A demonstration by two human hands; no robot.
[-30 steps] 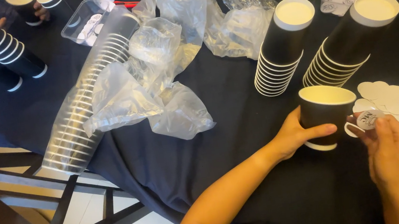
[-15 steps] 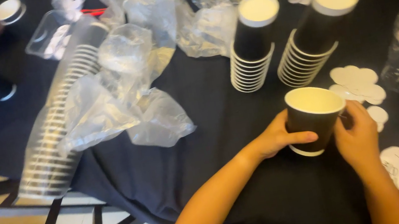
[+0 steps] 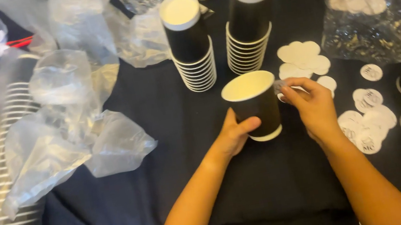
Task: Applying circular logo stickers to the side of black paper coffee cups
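Head view: cup (image 3: 253,102) between both hands

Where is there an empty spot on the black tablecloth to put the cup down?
Bare cloth lies between the two forearms, below the black paper cup that the left hand and right hand hold. Another patch sits between the crumpled plastic wrap and the left cup stack. Right of the hands it is crowded with round stickers.
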